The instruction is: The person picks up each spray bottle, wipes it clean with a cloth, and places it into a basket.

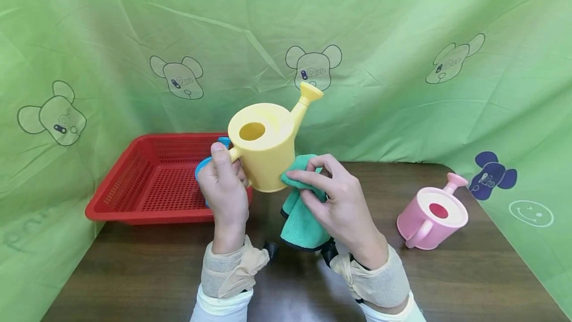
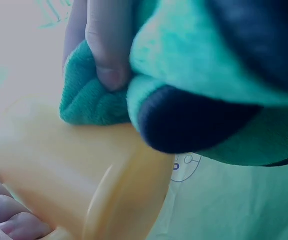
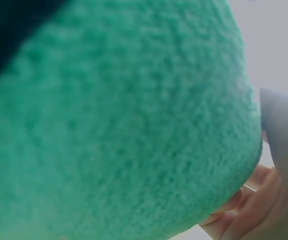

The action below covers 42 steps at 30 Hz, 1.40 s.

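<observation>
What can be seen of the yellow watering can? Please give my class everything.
The yellow watering can looks like smooth plastic. It has a rounded body, a top with an oval-looking opening set toward the handle, and a spout ending in a flared head. It is held roughly upright above the table, spout pointing up and to the right. The left grip holds its handle; a green cloth, pinched by the right grip, touches its lower side beneath the spout.

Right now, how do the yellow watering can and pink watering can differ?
The left hand holds up the yellow watering can; the pink watering can stands on the brown tabletop. Green cloth touches the yellow one, not the pink. Both have a handle and flared spout.
</observation>
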Each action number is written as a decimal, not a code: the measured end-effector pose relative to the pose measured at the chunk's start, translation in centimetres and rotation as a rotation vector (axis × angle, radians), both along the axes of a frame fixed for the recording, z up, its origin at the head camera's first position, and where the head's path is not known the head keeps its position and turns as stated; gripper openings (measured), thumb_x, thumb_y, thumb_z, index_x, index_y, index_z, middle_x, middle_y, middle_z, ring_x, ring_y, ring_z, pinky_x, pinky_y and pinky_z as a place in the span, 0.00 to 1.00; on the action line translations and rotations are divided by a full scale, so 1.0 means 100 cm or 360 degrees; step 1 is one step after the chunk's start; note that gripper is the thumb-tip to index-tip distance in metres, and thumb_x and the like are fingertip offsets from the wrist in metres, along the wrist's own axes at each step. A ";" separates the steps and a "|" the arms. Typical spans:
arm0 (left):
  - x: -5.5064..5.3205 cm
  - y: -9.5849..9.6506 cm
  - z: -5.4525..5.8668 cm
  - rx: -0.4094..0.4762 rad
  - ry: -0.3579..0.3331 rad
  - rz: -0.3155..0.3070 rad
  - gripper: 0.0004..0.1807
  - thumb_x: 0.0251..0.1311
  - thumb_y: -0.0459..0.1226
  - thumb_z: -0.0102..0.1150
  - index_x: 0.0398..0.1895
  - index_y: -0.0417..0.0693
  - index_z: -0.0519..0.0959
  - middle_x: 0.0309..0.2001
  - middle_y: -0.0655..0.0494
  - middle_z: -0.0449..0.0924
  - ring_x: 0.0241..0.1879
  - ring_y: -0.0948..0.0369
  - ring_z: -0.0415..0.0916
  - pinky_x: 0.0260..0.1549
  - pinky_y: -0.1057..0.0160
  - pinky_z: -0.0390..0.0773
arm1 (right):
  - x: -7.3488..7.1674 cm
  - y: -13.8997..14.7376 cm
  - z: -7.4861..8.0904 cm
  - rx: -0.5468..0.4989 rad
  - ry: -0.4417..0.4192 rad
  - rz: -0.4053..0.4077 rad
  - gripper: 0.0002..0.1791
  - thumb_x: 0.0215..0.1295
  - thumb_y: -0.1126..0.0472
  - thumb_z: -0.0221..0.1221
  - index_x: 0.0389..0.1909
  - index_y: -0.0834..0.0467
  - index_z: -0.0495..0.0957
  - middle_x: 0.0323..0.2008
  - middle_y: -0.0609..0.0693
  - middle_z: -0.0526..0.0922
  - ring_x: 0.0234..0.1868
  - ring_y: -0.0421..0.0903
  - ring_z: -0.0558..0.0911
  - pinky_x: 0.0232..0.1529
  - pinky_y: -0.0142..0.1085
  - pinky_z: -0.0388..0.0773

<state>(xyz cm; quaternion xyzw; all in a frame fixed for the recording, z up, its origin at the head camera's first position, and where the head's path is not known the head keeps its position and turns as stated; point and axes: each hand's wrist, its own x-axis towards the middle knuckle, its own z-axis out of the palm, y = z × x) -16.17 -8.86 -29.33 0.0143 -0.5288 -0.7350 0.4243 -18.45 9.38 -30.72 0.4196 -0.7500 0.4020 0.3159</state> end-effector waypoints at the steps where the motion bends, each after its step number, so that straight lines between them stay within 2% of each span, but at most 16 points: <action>1: 0.000 0.000 0.000 0.0009 0.0015 0.0004 0.30 0.79 0.44 0.45 0.12 0.52 0.59 0.10 0.63 0.55 0.12 0.66 0.48 0.14 0.72 0.50 | 0.000 0.000 0.000 0.0022 -0.0001 -0.0006 0.21 0.57 0.76 0.65 0.44 0.51 0.91 0.41 0.50 0.79 0.32 0.42 0.74 0.34 0.26 0.69; 8: 0.001 0.000 0.000 -0.0009 0.0058 0.0035 0.30 0.79 0.43 0.45 0.12 0.50 0.59 0.10 0.62 0.57 0.12 0.64 0.49 0.15 0.71 0.50 | -0.002 0.000 -0.003 0.0146 -0.0035 -0.0004 0.22 0.56 0.76 0.65 0.44 0.49 0.91 0.40 0.46 0.78 0.30 0.41 0.75 0.31 0.25 0.70; 16: 0.001 0.001 0.001 -0.0006 0.0116 0.0060 0.31 0.79 0.43 0.44 0.12 0.45 0.55 0.10 0.61 0.54 0.13 0.64 0.46 0.14 0.70 0.48 | -0.003 0.000 -0.004 0.0225 -0.0045 -0.0027 0.20 0.57 0.73 0.66 0.44 0.48 0.92 0.40 0.45 0.78 0.30 0.39 0.75 0.28 0.25 0.68; 25: 0.003 0.002 0.001 -0.0013 0.0169 0.0108 0.32 0.78 0.42 0.44 0.12 0.39 0.53 0.10 0.61 0.53 0.13 0.64 0.46 0.13 0.70 0.47 | -0.005 -0.001 -0.008 0.0266 -0.0028 -0.0020 0.21 0.56 0.73 0.67 0.44 0.46 0.91 0.40 0.45 0.78 0.23 0.36 0.68 0.25 0.24 0.66; 30: 0.004 0.004 0.000 -0.0003 0.0274 0.0119 0.31 0.78 0.42 0.43 0.13 0.38 0.53 0.10 0.60 0.53 0.13 0.64 0.46 0.13 0.68 0.46 | -0.005 -0.003 -0.010 0.0413 -0.0052 -0.0046 0.20 0.57 0.70 0.69 0.45 0.43 0.91 0.43 0.44 0.81 0.25 0.38 0.73 0.27 0.29 0.70; 34: 0.005 0.005 0.000 0.0012 0.0359 0.0112 0.31 0.78 0.42 0.43 0.14 0.38 0.53 0.11 0.59 0.52 0.13 0.64 0.44 0.13 0.67 0.45 | -0.008 -0.003 -0.012 0.0558 -0.0123 -0.0078 0.20 0.57 0.68 0.72 0.45 0.40 0.91 0.48 0.44 0.83 0.31 0.41 0.81 0.30 0.34 0.75; 36: 0.005 0.004 0.000 0.0034 0.0381 0.0099 0.31 0.78 0.42 0.43 0.13 0.39 0.52 0.10 0.58 0.50 0.13 0.64 0.43 0.13 0.67 0.44 | -0.011 0.001 -0.013 0.0579 -0.0148 -0.0091 0.20 0.57 0.68 0.72 0.45 0.41 0.91 0.47 0.43 0.83 0.32 0.41 0.81 0.31 0.35 0.76; 39: 0.005 0.000 0.001 0.0076 0.0375 0.0060 0.32 0.78 0.42 0.42 0.12 0.41 0.51 0.10 0.58 0.49 0.14 0.63 0.42 0.13 0.66 0.43 | -0.017 0.009 -0.012 0.0534 -0.0141 -0.0115 0.19 0.57 0.70 0.70 0.44 0.44 0.91 0.43 0.44 0.81 0.30 0.40 0.78 0.30 0.34 0.75; 42: 0.005 -0.005 0.002 0.0104 0.0274 -0.0001 0.33 0.79 0.43 0.43 0.11 0.43 0.52 0.10 0.58 0.50 0.14 0.63 0.41 0.13 0.65 0.43 | -0.022 0.019 -0.011 0.0440 -0.0112 -0.0144 0.19 0.57 0.72 0.68 0.44 0.46 0.91 0.41 0.45 0.81 0.27 0.38 0.73 0.29 0.32 0.72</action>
